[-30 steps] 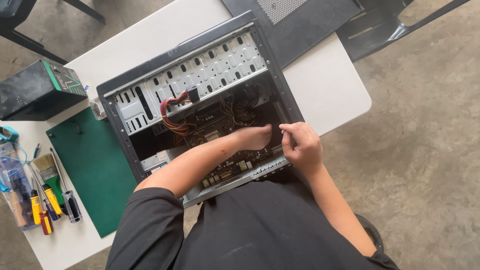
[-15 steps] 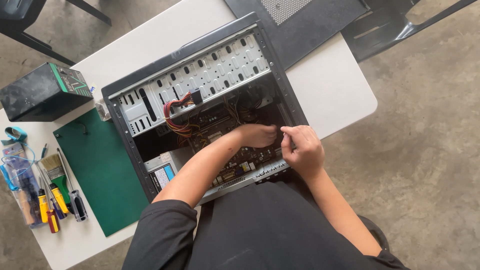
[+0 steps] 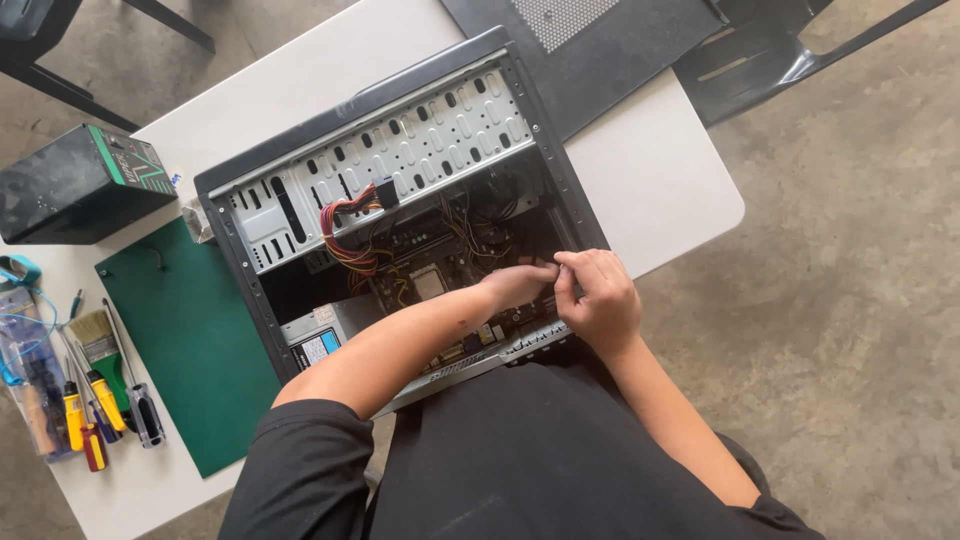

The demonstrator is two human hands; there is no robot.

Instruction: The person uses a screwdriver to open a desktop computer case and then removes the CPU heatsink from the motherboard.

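Screwdrivers (image 3: 95, 415) and a brush (image 3: 100, 345) lie far left of the open computer case (image 3: 400, 200) on the white desk (image 3: 650, 180). A green mat (image 3: 190, 350) sits just beside the case. Inside it, the left hand (image 3: 515, 285) and right hand (image 3: 600, 300) meet, fingers pinching something too small to tell.

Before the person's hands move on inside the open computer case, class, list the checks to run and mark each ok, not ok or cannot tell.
1. Computer case lies flat, side open: ok.
2. Left hand and right hand meet over the circuit board: ok.
3. What the fingertips pinch: cannot tell.
4. Red and yellow cable bundle clear of the hands: ok.
5. Screwdrivers lie beside the green mat: ok.
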